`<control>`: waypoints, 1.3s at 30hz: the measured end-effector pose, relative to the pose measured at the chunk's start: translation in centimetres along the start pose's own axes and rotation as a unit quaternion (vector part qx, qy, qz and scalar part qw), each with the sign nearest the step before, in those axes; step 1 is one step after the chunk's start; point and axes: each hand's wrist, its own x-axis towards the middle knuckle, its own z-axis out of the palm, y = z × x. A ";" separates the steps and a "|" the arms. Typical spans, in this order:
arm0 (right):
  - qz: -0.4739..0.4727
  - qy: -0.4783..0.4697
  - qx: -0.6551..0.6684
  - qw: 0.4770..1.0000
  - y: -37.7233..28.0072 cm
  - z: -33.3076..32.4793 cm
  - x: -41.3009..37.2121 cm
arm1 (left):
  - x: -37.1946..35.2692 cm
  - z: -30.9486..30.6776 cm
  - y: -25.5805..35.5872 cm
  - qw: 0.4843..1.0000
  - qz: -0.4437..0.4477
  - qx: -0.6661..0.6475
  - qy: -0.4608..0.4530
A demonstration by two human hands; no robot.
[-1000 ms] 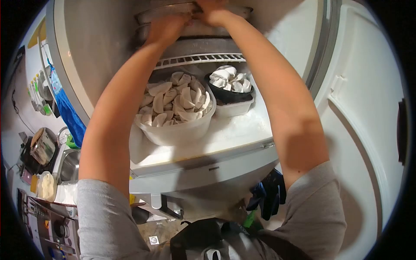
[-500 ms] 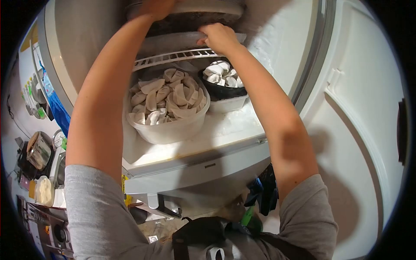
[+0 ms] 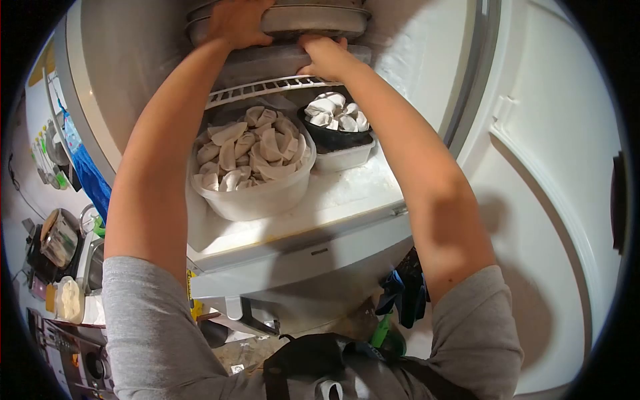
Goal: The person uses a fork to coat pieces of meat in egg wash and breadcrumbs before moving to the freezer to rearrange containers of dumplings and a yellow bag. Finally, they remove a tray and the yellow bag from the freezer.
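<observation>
Reaching over the dumpling tub and black bowl, past the wire shelf: left hand grip is closed on the upper tray rim. Right hand sits at the lower tray edge, closure hidden. The trays' long axis runs left-right, straight ahead of both grips.

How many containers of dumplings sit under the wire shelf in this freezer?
2: a large white tub at the left and a smaller black bowl to its right, nested in a white container. Others may be hidden further back.
</observation>
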 end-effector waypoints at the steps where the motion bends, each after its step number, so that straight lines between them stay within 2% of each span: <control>1: -0.020 -0.035 -0.012 0.999 0.0 0.0 0.5 | 0.0 0.1 0.0 1.000 -0.007 -0.011 -0.006; 2: -0.041 -0.069 -0.025 0.996 -0.1 0.1 0.8 | 0.1 0.1 0.0 1.000 -0.014 -0.022 -0.012; 6: -0.038 -0.070 -0.096 0.992 -2.1 -2.7 0.8 | 0.4 0.6 -0.5 0.998 -0.026 -0.045 -0.019; 8: -0.017 -0.013 -0.115 0.993 -2.8 -3.6 0.2 | 0.9 1.5 -1.2 0.998 0.015 -0.024 0.060; 9: -0.016 -0.015 -0.115 0.993 -3.0 -3.6 -0.3 | 0.8 0.8 -1.0 0.998 0.015 -0.026 0.058; 11: -0.024 0.043 -0.074 0.996 -3.1 -3.7 -1.3 | 0.4 -1.5 -0.6 0.999 -0.007 -0.041 0.007; 12: -0.026 0.043 -0.072 0.996 -3.6 -3.9 -2.0 | 0.2 -1.4 -0.8 0.999 -0.009 -0.040 0.006; 14: -0.038 0.108 -0.090 0.989 -4.8 -4.6 -3.6 | 0.4 -1.0 -1.3 0.997 -0.016 -0.065 0.035; 19: -0.038 0.160 -0.096 0.982 -8.1 -5.6 -7.2 | -0.3 -1.1 -1.4 0.998 -0.022 -0.052 0.037; 21: -0.005 0.192 -0.094 0.977 -9.6 -5.8 -8.7 | -0.3 -0.8 -2.0 0.997 -0.024 -0.067 0.039; 24: 0.008 0.240 -0.074 0.968 -10.8 -6.2 -11.1 | -0.6 -1.9 -2.1 0.998 -0.022 -0.057 0.017; 26: 0.013 0.248 -0.085 0.965 -11.2 -7.1 -13.1 | -0.6 -3.5 -1.3 0.995 -0.028 -0.028 -0.093; 27: 0.023 0.252 -0.093 0.963 -11.4 -7.4 -14.2 | -0.5 -3.1 -1.1 0.995 -0.029 -0.030 -0.093; 29: 0.027 0.257 -0.092 0.962 -11.7 -7.8 -16.2 | -0.9 -1.5 -1.0 0.999 -0.011 -0.015 -0.027; 33: 0.026 0.283 -0.074 0.956 -13.0 -8.1 -19.8 | -1.6 0.8 -1.5 0.997 0.026 -0.013 -0.067; 35: 0.021 0.288 -0.065 0.955 -13.8 -8.2 -21.6 | -2.5 2.7 -1.8 0.998 0.048 -0.030 0.030; 39: 0.004 0.288 -0.041 0.957 -14.9 -8.4 -24.1 | -3.9 2.7 -1.4 0.998 0.062 -0.030 0.009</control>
